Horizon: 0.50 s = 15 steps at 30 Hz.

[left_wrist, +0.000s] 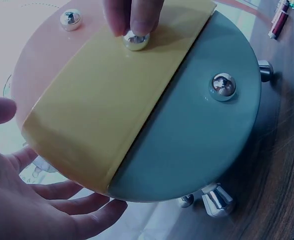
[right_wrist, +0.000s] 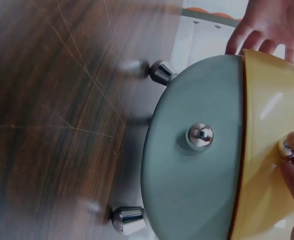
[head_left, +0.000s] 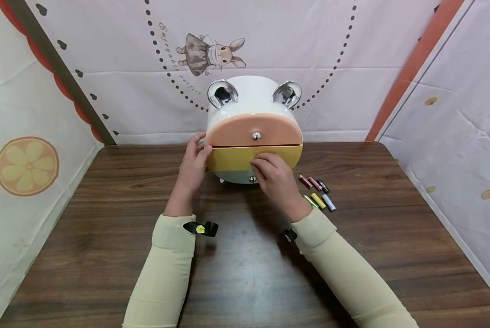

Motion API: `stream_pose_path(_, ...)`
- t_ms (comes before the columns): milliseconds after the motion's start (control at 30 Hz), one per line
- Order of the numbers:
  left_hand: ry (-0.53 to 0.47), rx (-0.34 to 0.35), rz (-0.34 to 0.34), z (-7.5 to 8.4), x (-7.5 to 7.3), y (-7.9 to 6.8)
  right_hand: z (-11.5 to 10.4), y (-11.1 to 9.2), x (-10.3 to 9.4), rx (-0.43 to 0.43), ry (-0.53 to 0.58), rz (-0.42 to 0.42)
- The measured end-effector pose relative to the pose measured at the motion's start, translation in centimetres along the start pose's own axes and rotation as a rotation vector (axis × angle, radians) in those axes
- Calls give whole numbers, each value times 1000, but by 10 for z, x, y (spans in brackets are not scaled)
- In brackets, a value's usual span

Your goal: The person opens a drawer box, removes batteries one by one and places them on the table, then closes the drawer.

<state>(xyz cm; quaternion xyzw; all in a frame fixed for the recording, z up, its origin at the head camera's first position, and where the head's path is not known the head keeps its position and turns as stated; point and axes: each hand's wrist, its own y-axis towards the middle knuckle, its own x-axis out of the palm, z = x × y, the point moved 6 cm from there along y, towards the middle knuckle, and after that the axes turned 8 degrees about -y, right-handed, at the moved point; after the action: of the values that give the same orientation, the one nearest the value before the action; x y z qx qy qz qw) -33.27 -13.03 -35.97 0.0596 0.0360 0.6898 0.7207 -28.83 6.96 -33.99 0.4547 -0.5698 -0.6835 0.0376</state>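
A rounded white drawer cabinet (head_left: 250, 89) with pink, yellow and green drawer fronts stands at the table's back. My right hand (head_left: 275, 177) pinches the round metal knob (left_wrist: 137, 42) of the yellow drawer (left_wrist: 99, 95) between thumb and fingers. The yellow front sits slightly proud of the green drawer (right_wrist: 201, 180), with a thin dark gap along its edge. On the cabinet's left side rests my left hand (head_left: 190, 171), fingers spread along the side wall and thumb near the front edge. What the drawers contain is hidden.
Several batteries (head_left: 317, 200) lie in two groups on the wooden table (head_left: 117, 255), right of the cabinet and near my right forearm. Two silvery ears (head_left: 287, 94) stick out on top of the cabinet, and metal feet (right_wrist: 128, 220) support it. A printed cloth (head_left: 294, 41) hangs behind.
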Motion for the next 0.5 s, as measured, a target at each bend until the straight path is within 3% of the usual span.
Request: stream_pose_path(500, 138, 56, 32, -5, 1, 0, 9, -1, 9, 156, 51, -18)
